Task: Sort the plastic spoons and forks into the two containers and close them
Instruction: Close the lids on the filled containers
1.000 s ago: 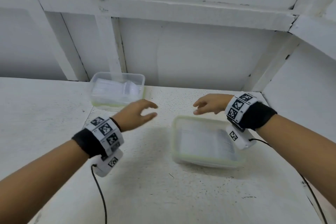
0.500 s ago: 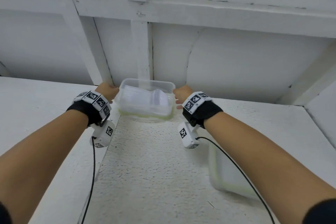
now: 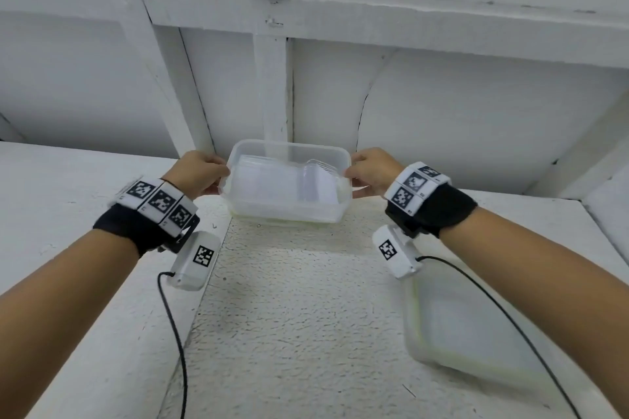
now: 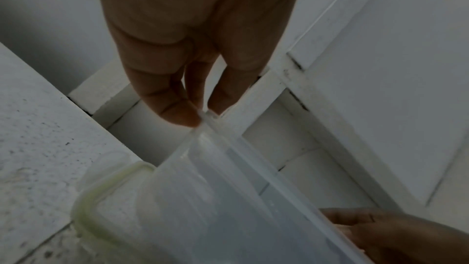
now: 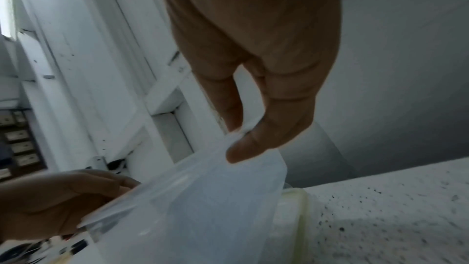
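Observation:
An open clear container (image 3: pixel 282 211) stands at the back of the table against the wall, with clear plastic cutlery (image 3: pixel 316 180) lying inside; fork tines show at its right end. My left hand (image 3: pixel 200 170) pinches the container's left rim (image 4: pixel 203 125) and my right hand (image 3: pixel 371 170) pinches its right rim (image 5: pixel 236 133). A lid with a pale green seal (image 4: pixel 86 204) lies under the container (image 5: pixel 203 198), and its edge (image 5: pixel 296 208) sticks out on both sides. A second container (image 3: pixel 476 333), with its green-sealed lid on, sits at the near right.
The white table (image 3: pixel 289 316) has a rough textured top and a seam on its left. A white framed wall (image 3: pixel 272 78) rises right behind the open container. Camera cables hang from both wrists over the table.
Both hands moved from above the lidded container to the open one at the back and took hold of its two ends. My view turned left, so the lidded container sits at the lower right.

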Demonstrator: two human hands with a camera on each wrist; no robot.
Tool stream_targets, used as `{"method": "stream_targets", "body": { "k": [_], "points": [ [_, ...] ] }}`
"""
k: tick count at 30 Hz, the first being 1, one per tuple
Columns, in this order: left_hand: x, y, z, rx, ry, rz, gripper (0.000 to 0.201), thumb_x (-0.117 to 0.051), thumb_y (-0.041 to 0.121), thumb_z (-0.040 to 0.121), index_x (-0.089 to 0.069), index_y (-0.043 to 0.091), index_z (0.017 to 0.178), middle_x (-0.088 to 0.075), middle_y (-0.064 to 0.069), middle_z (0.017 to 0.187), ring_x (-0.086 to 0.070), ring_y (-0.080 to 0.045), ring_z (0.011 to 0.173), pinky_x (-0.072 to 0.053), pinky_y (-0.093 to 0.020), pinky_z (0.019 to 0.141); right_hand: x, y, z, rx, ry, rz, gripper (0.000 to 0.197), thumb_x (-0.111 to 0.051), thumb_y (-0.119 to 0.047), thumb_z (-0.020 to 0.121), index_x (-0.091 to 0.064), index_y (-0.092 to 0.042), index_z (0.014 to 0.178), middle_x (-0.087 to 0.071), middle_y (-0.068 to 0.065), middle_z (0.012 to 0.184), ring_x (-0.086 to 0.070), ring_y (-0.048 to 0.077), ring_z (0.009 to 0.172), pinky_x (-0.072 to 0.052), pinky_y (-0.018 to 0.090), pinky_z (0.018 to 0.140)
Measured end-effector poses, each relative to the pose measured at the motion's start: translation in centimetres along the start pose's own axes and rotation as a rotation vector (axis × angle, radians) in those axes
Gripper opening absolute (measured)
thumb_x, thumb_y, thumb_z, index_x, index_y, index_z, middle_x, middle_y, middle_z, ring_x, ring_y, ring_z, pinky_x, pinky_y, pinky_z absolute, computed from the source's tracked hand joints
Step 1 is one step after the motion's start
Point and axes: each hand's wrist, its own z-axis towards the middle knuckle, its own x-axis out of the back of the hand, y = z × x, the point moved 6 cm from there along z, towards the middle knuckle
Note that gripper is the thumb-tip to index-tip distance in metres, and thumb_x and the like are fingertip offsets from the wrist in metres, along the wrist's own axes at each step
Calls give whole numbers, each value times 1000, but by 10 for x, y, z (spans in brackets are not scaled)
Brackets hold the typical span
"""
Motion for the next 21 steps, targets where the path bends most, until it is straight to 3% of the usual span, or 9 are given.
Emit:
{"method": "stream_targets", "body": {
  "k": [2, 4, 9, 10, 14, 18, 21],
  "points": [
    [1, 0, -23, 9, -53, -65, 18, -50, -8, 89, -58, 2, 76, -53, -11, 71, -51, -20, 61, -50, -13, 45, 4, 1, -25, 3, -74, -11, 21, -53, 7, 89, -55, -3, 107, -58, 8, 81, -59, 15, 64, -57, 26, 53],
    [2, -6, -44, 24, -90, -59, 16, -50, -8, 88, -59, 1, 78, -55, -13, 72, -52, -20, 60, -51, -14, 47, 5, 11, -44, -30, -125, -20, 24, -53, 6, 89, -52, -3, 112, -57, 9, 78, -58, 16, 62, -57, 27, 56],
    [-1, -41, -83, 107, -216, 75, 6, -54, -3, 89, -60, -3, 90, -59, -16, 78, -57, -24, 67, -56, -21, 56, -6, 47, -80, -146, -222, -78, 7, -53, 4, 90, -50, -2, 88, -55, 17, 73, -59, 24, 63, -56, 38, 76],
    [-3, -49, -90, 125, -237, 96, 6, -54, -4, 89, -60, -3, 91, -59, -16, 77, -58, -24, 67, -57, -22, 56, -9, 54, -84, -164, -237, -103, 3, -53, 3, 91, -51, 1, 92, -55, 18, 74, -59, 24, 63, -56, 37, 75],
    [-9, -73, -109, 181, -300, 135, 6, -53, -5, 89, -58, -5, 92, -60, -15, 77, -60, -24, 67, -57, -26, 58, -19, 79, -87, -212, -291, -192, 31, -53, 0, 92, -48, 13, 120, -56, 19, 78, -61, 24, 63, -57, 28, 61],
    [-11, -82, -116, 219, -343, 157, 2, -55, -3, 88, -57, -2, 89, -61, -14, 76, -61, -21, 64, -57, -28, 59, -24, 85, -89, -242, -321, -232, 32, -50, -5, 94, -47, 9, 123, -59, 19, 80, -63, 24, 65, -57, 26, 59],
    [-6, -76, -107, 232, -424, 329, 14, -56, 15, 92, -62, 2, 93, -66, -8, 79, -62, -17, 67, -55, -26, 59, -20, 76, -81, -244, -315, -352, 32, -49, -12, 96, -47, 5, 123, -61, 15, 83, -64, 23, 67, -56, 30, 63]
  ]
}}
